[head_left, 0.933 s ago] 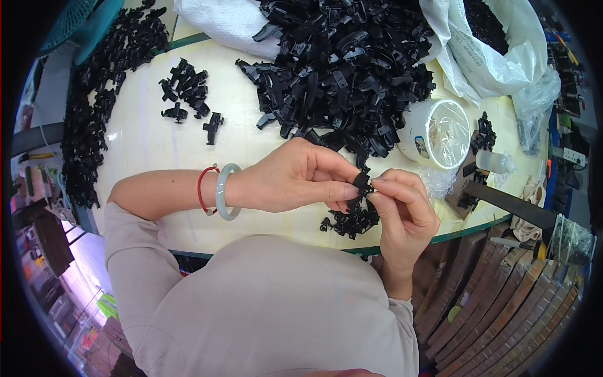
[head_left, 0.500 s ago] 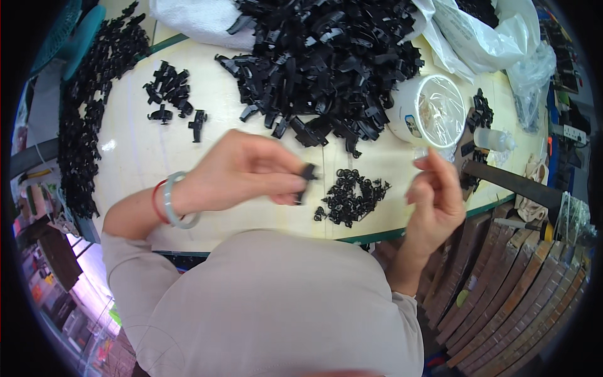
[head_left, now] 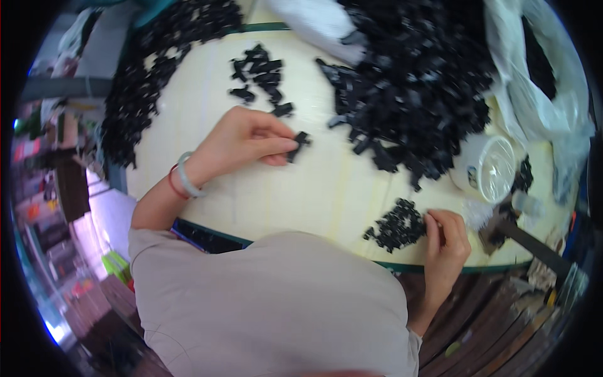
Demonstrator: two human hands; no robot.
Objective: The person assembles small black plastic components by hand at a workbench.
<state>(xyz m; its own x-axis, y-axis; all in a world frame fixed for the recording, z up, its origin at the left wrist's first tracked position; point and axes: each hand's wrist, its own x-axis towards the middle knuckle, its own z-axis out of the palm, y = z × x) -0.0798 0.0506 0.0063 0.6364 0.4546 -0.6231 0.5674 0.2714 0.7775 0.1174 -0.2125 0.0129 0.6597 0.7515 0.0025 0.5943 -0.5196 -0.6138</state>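
My left hand [head_left: 242,143] is closed in a pinch on a black plastic part [head_left: 301,144], held over the table just nearer than a small group of similar black parts [head_left: 259,72]. The held part's details are blurred. At the right edge of a little heap of small black pieces [head_left: 399,225] is my right hand [head_left: 448,244]. Its thumb and forefinger are drawn together and the other fingers curl in. Whatever may be between those fingertips is too small to make out. Beyond both hands rises a big pile of black plastic parts [head_left: 414,88].
A white tub [head_left: 466,166] with clear film inside stands right of the big pile, beside a small translucent bottle [head_left: 526,205]. A dark bar [head_left: 534,245] crosses the right edge of the table [head_left: 276,201]. More black parts [head_left: 135,103] line the far left. White plastic bags [head_left: 546,116] lie far right.
The head view has turned, so the table's things sit farther right. My left hand has carried the black part toward the small group. My right hand has come to the heap of small pieces.
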